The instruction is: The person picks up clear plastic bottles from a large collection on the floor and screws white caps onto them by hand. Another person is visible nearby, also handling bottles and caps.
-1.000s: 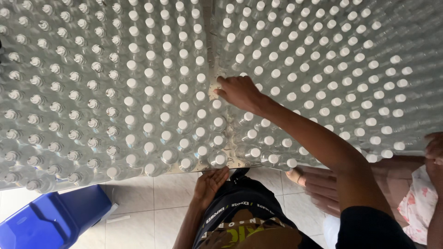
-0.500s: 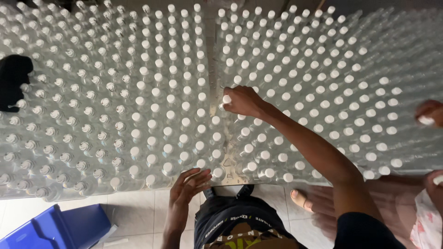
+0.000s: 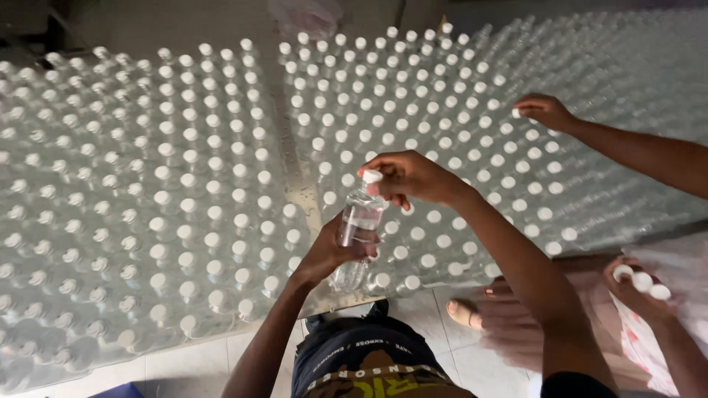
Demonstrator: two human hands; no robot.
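Note:
My left hand point(image 3: 330, 252) grips a clear plastic bottle point(image 3: 357, 234) around its body, lifted and tilted above the table's near edge. My right hand point(image 3: 407, 177) pinches the white cap point(image 3: 372, 176) on top of that bottle. A wide field of several upright clear bottles with white caps point(image 3: 192, 184) covers the table in two blocks, with a narrow gap point(image 3: 289, 169) between them.
Another person's hand point(image 3: 544, 110) touches a cap at the far right. Their other hand point(image 3: 636, 286) holds several white caps over a pink-and-white bag point(image 3: 664, 324). A bare foot point(image 3: 464, 314) rests on the tiled floor point(image 3: 199, 361) beside me.
My left hand rose from below the table edge and took a bottle from the rows. My right hand moved onto its cap. The view shifted toward the far side.

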